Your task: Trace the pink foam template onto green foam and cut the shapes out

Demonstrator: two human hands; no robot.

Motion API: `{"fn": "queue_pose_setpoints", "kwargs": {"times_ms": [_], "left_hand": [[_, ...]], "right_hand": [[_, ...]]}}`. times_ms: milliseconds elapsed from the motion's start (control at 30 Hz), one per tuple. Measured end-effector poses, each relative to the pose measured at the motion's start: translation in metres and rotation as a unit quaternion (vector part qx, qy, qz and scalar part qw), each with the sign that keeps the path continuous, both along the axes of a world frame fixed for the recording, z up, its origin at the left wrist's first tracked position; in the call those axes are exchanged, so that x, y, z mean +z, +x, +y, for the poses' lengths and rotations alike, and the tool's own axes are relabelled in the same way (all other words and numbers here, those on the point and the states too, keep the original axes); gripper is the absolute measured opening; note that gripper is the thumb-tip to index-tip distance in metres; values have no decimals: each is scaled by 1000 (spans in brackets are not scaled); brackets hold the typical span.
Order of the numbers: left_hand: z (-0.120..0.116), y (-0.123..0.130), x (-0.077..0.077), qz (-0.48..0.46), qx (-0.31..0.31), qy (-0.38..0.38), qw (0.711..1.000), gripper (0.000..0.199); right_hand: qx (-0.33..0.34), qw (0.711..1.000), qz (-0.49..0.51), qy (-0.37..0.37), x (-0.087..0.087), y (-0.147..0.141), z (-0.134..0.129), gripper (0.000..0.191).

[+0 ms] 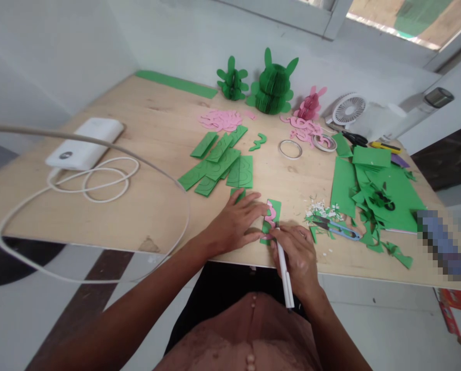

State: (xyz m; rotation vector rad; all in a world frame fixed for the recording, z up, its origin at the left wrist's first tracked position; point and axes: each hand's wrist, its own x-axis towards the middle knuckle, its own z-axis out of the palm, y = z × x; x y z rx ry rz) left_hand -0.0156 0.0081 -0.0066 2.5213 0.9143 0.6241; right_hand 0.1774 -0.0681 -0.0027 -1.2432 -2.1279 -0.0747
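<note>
A pink curved paper cutout (270, 213) lies on a small green paper strip (277, 207) near the table's front edge. My left hand (236, 222) has its fingers spread, with fingertips pressing on the cutout and the strip's left side. My right hand (298, 256) is closed round a white pen (283, 270), whose tip is at the cutout's right edge. Green strips with drawn curves (218, 164) lie in an overlapping group beyond my left hand. One green curved cutout (258, 141) rests to their right.
Blue-handled thread snippers (338, 228) lie by white paper bits (320, 210); green sheets and scraps (396, 193) are at right. Paper figures (274, 88), pink cutouts (220, 120) and a small fan (348, 110) are farther back. A white power bank (85, 143) with looped cable is at left.
</note>
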Motion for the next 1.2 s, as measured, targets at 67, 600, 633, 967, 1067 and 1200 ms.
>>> {"fn": "queue_pose_setpoints", "kwargs": {"times_ms": [67,600,633,967,1067,1200], "left_hand": [[0,0,0,-1,0,-1,1000,35],[-1,-1,6,-5,0,-21,1000,31],[-1,-1,6,-5,0,-20,1000,31],[-1,-1,3,-2,1,-18,1000,34],[-1,-1,3,-2,2,-16,1000,33],[-1,-1,2,-4,2,-12,1000,32]], "right_hand": [[1,1000,0,-2,-1,0,0,20],[1,1000,-3,-6,-3,2,0,23],[1,1000,-5,-6,-2,1,0,24],[-3,1000,-16,-4,2,-1,0,19],[-4,1000,-17,-2,-1,1,1,19],[-4,1000,-18,-4,-3,1,0,23]]}}
